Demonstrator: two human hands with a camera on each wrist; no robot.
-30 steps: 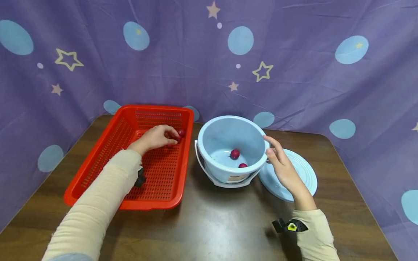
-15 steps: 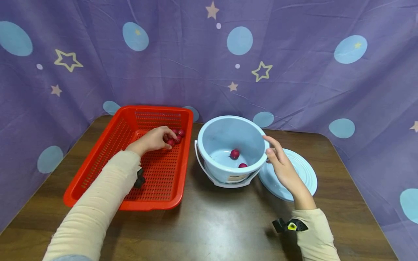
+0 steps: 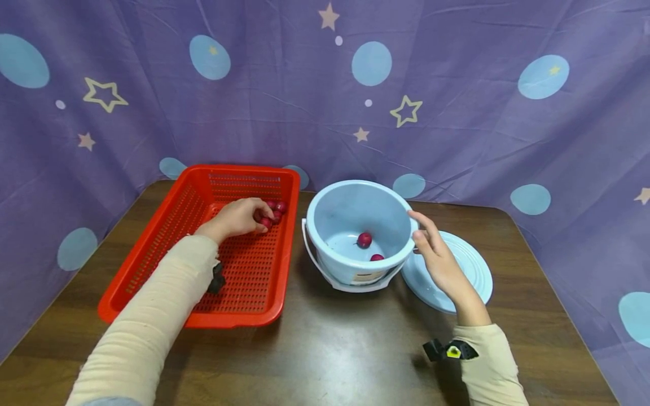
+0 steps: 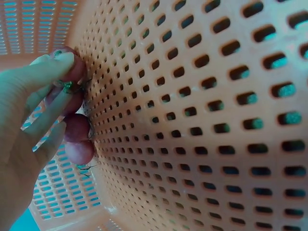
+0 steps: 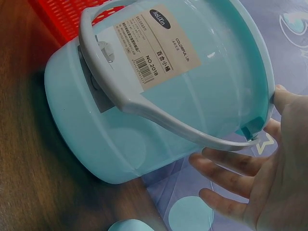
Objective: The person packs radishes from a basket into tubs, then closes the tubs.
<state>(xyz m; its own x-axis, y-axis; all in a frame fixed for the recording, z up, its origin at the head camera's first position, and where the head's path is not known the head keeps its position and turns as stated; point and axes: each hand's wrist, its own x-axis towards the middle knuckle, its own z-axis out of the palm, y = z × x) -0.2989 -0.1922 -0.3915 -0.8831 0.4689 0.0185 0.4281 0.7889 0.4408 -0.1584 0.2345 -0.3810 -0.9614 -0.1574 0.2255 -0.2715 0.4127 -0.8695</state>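
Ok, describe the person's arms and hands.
The left hand and right hand are bare, without gloves. Cream sleeves cover both forearms, wrinkled on the left, where a grey-blue edge shows. A black device sits at each wrist; the right one bears a yellow marking.

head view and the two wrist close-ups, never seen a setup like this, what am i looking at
There is no machine, just a person's bare left hand and right hand. The wide picture is taken from the head, looking forward and down; the other two come from the wrists, each showing that hand's work. On the brown table are a red basket, a light blue bucket and a round lid or plate. The left hand curls its fingers round small red pieces in the basket; the right hand touches the bucket's rim. Two similar pieces lie inside the bucket.
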